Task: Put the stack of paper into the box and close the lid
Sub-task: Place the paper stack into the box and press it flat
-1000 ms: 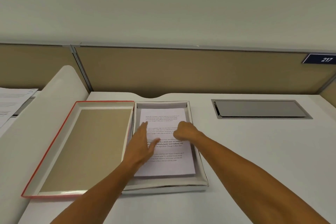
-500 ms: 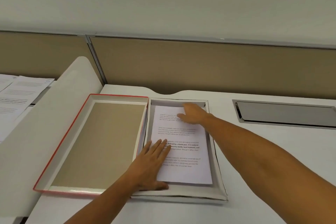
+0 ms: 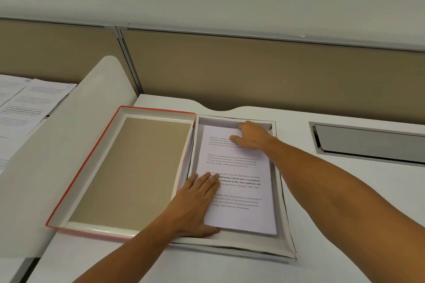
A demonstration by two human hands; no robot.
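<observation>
Both hands lie flat on the stack of paper (image 3: 236, 181), and from my screen neither one grasps anything. I see the left hand (image 3: 197, 202) spread palm down over the stack's near left part, fingers together across the printed lines, thumb along the sheet's near edge. The right hand (image 3: 251, 136) presses on the far right corner of the top sheet, fingers loosely curled toward the far wall of the box (image 3: 281, 209); I cannot tell whether its fingertips hook over the paper's edge.

The stack sits inside the shallow white box, with bare floor showing along its right and near sides. Just beside the box on its left, touching or almost touching it, the lid (image 3: 128, 172) lies upside down, red on its outer edge and brown cardboard inside.

Box and lid rest on a white desk (image 3: 345, 202). A metal cable hatch (image 3: 372, 142) is set into it, well apart on the right. Printed sheets (image 3: 25, 108) lie on the neighbouring desk at far left, and a tan partition (image 3: 253, 71) runs behind.
</observation>
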